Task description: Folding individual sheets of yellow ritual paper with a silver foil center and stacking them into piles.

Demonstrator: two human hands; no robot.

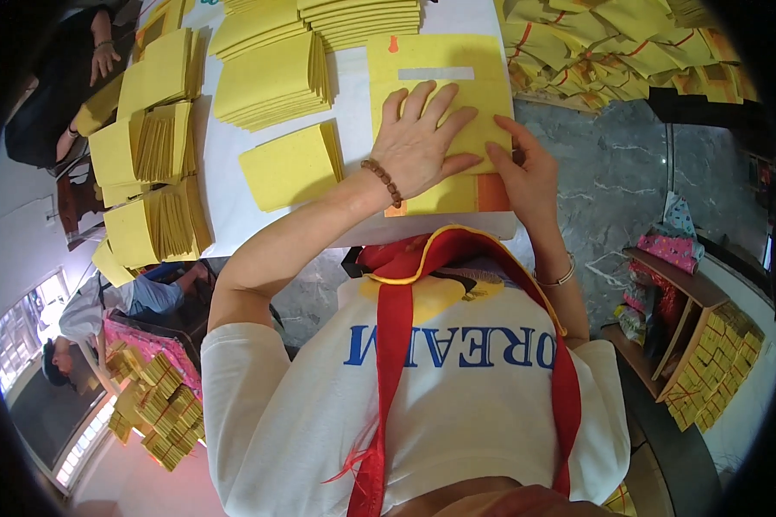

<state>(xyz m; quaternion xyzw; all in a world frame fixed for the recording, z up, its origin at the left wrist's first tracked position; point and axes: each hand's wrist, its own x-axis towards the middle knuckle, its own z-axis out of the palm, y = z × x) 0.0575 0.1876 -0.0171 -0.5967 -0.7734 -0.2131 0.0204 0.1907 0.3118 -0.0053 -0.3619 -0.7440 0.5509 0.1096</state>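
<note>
A large yellow paper sheet (453, 53) lies at the table's near right corner. It carries a silvery strip, a small red mark at the top and orange patches at its lower corners. A layer of it appears folded over under my hands. My left hand (418, 142), with a beaded bracelet at the wrist, rests flat on the paper, fingers spread. At the right edge, my right hand (526, 164) holds the paper between thumb and forefinger, the other fingers curled and partly hidden. Left of my left hand sits a small folded yellow packet (291, 171).
Stacks of folded yellow paper (272, 84) stand on the white table (228, 185), with more along its left edge. Bundled yellow papers (621, 39) fill the far right. A wooden shelf (677, 284) is at right. Two other people are at left, one close to the table.
</note>
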